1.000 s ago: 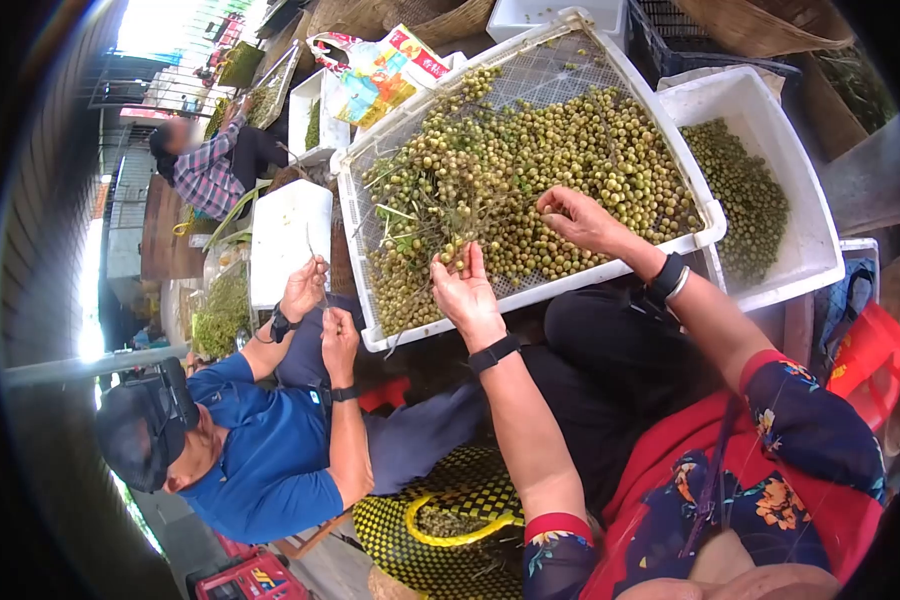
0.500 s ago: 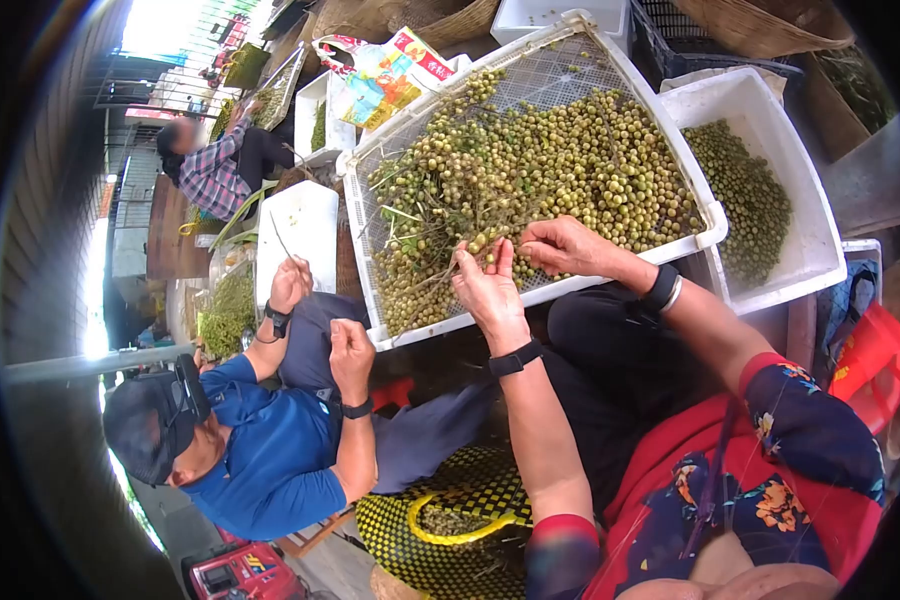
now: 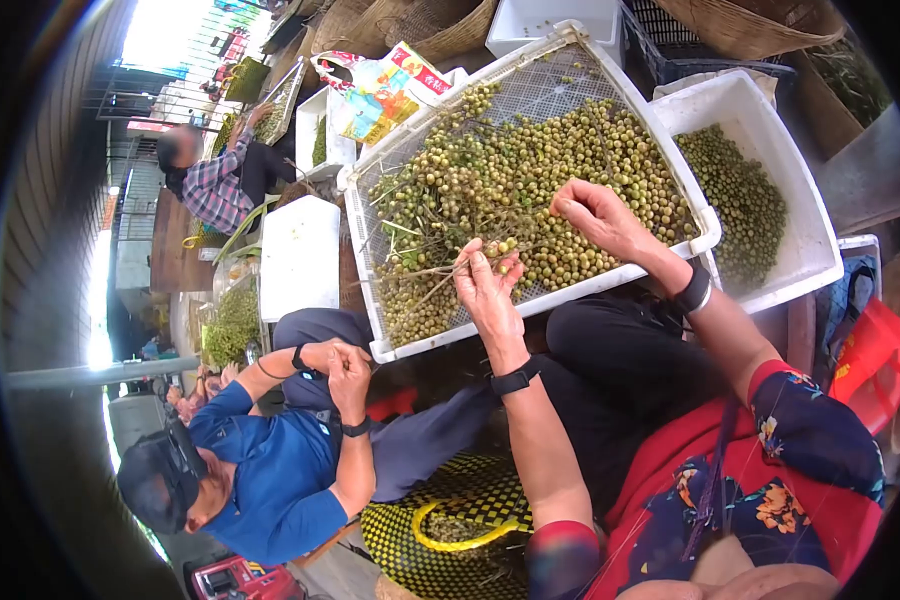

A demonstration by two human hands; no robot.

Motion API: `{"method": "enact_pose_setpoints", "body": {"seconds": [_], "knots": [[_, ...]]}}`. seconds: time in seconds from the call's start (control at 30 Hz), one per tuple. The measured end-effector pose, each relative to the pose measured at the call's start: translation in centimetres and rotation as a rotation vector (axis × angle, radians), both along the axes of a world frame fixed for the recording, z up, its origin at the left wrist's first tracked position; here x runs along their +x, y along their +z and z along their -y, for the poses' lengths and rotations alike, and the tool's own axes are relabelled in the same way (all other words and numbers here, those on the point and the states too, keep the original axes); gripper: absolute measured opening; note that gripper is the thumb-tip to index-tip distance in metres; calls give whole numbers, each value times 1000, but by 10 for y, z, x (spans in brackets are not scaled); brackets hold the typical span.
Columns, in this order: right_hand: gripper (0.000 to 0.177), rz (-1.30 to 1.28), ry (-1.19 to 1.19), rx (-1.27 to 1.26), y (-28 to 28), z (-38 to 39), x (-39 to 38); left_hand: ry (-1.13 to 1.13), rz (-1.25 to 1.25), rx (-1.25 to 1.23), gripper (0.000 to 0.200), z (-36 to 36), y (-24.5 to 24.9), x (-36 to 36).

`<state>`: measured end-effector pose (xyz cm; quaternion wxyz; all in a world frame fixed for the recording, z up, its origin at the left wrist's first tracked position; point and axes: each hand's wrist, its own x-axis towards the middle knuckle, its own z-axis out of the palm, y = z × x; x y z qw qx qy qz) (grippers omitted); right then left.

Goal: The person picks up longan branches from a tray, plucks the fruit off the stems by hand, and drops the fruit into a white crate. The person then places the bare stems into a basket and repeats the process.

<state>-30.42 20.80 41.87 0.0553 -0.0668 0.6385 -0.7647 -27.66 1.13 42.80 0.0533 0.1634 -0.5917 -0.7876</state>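
A white mesh tray (image 3: 530, 306) holds a wide heap of small round yellow-green fruits (image 3: 610, 140), with thin stalks tangled among those on the left. Over the tray's near edge, my left hand (image 3: 490, 300) pinches a fruit twig (image 3: 500, 246); a few fruits on it show at the fingertips. My right hand (image 3: 610, 225) is above the heap, to the right of the twig and apart from it. Its thumb and fingers are closed together; whatever they may hold is hidden. Both wrists wear dark bands.
A white box (image 3: 820, 230) with smaller green fruits stands right of the tray. At left sits a co-worker in blue (image 3: 280, 450), hands together. A yellow-black woven basket (image 3: 390, 540) is below. Farther back are another person (image 3: 210, 180) and a printed bag (image 3: 380, 95).
My right hand has moved up and right, away from the twig. My left hand keeps its grip almost in place. The co-worker in blue has brought both hands together.
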Motion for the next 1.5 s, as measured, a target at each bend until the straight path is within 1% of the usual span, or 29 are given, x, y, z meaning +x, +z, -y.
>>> {"method": "enact_pose_setpoints", "body": {"seconds": [0.07,0.1,0.13,0.2,0.27,0.33,0.37,0.4,0.47,0.5,0.53,0.57,0.6,0.67,0.8,0.87,0.9,0.97,1.0,1.07,1.1,1.13,1.2,1.27,1.3,1.37,1.4,1.47,1.5], "knots": [[20,-164,91,78,6,-3,-13,-42,13,-12,22,0,5,1],[19,-175,188,49,9,-6,-18,-110,8,-5,22,0,8,2],[19,-173,185,48,7,-6,-23,-176,4,2,22,0,10,3],[18,-287,419,22,-3,-3,-33,-185,23,35,20,-1,13,2],[16,-268,471,27,-12,-2,-37,-175,-9,89,19,-5,18,0],[22,-139,584,-26,-23,0,-38,-152,6,72,18,-6,17,-1],[28,-128,580,-125,-25,3,-35,-129,21,56,18,-8,17,-1],[28,-123,579,-126,-28,8,-31,-129,26,56,18,-10,16,0],[28,-193,471,-139,-32,18,-25,-114,34,-22,19,-13,12,-1],[26,-244,406,-28,-33,21,-24,-115,37,-24,19,-14,9,-1],[26,-242,405,-30,-34,22,-21,-120,51,-122,19,-15,5,0],[26,-283,352,80,-30,21,-18,-125,62,-220,19,-16,4,0],[26,-324,299,190,-28,21,-16,-125,64,-222,19,-14,4,0],[30,-314,342,194,-33,21,-19,-148,137,-137,19,-11,6,1],[32,-356,431,192,-31,18,-20,-240,189,-172,19,-9,12,2],[29,-380,445,77,-32,21,-20,-218,162,-148,21,-9,12,3],[29,-377,447,77,-34,21,-19,-216,165,-147,21,-9,10,3],[26,-105,541,-166,-38,20,-19,-187,144,-10,23,-8,5,2],[26,-104,542,-168,-41,19,-19,-186,145,-12,23,-7,4,2],[21,115,607,-256,-45,15,-20,-220,139,45,23,-6,2,-1],[17,177,620,-355,-43,15,-17,-222,139,47,23,-6,0,-3],[17,178,618,-353,-48,14,-18,-230,172,46,22,-3,-2,-4],[17,395,717,-613,-65,13,-21,-238,206,44,21,-1,-8,-6],[19,433,694,-654,-73,16,-20,-247,222,24,19,-2,-13,-6],[19,484,705,-755,-71,16,-17,-246,227,24,19,0,-14,-6],[20,528,688,-920,-68,14,-11,-289,207,250,16,5,-16,-7],[20,530,688,-919,-71,15,-13,-288,207,251,16,6,-17,-8],[20,432,752,-952,-72,20,-15,-292,192,262,15,8,-15,-9],[19,468,656,-903,-68,22,-12,-245,200,180,14,7,-14,-9]]}}
